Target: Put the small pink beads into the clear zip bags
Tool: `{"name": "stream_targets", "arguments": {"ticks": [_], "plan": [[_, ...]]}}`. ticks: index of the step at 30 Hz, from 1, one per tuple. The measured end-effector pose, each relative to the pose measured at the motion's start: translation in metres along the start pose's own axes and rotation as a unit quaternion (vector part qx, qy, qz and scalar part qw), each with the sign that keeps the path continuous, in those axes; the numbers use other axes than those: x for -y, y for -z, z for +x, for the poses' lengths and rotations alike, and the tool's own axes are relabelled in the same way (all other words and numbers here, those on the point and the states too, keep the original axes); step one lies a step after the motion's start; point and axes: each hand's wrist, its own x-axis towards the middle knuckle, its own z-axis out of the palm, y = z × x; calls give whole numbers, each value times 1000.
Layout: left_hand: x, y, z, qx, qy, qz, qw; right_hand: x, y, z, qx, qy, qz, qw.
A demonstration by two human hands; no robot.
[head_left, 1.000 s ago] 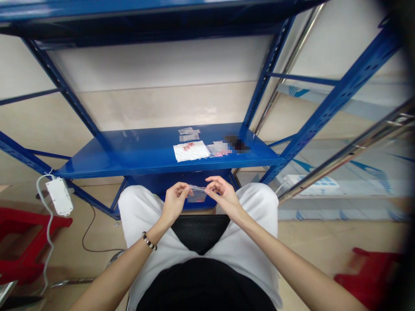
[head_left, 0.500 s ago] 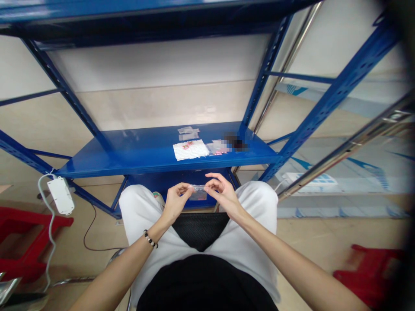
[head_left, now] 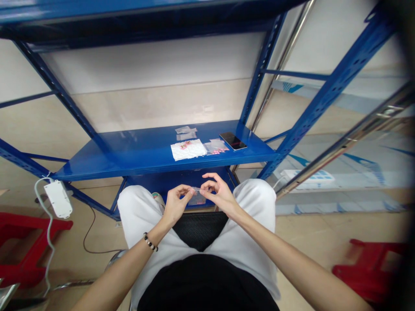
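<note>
A small clear plastic bag [head_left: 198, 199] hangs between my hands above my lap, with something pinkish low inside it. My left hand [head_left: 177, 200] pinches the bag's top edge at one corner. At the other corner, my right hand [head_left: 219, 195] grips the same edge between thumb and fingers, its index finger raised. On the blue shelf [head_left: 129, 151] in front lies a white paper sheet [head_left: 184, 152] with small pink and reddish pieces [head_left: 186, 144] on it. Beside it rests another clear bag [head_left: 216, 147] holding pink pieces. Flat, pale plastic bags [head_left: 186, 136] lie behind the paper.
A black phone [head_left: 233, 141] lies at the shelf's right. A white power strip [head_left: 58, 198] with a cable hangs by the left post. Red stools [head_left: 22, 246] stand on the floor to either side. Metal rails [head_left: 350, 142] run along the right.
My hands have drawn slightly closer together along the bag's top edge, the right one shifting left. The view has moved slightly. The shelf items stay in place.
</note>
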Motion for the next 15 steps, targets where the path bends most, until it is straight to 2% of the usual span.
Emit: {"name": "stream_targets", "arguments": {"ticks": [15], "plan": [[-3,-3,-2,9,-22,65,998,-4,-3,-2,14,5,22,1000]]}}
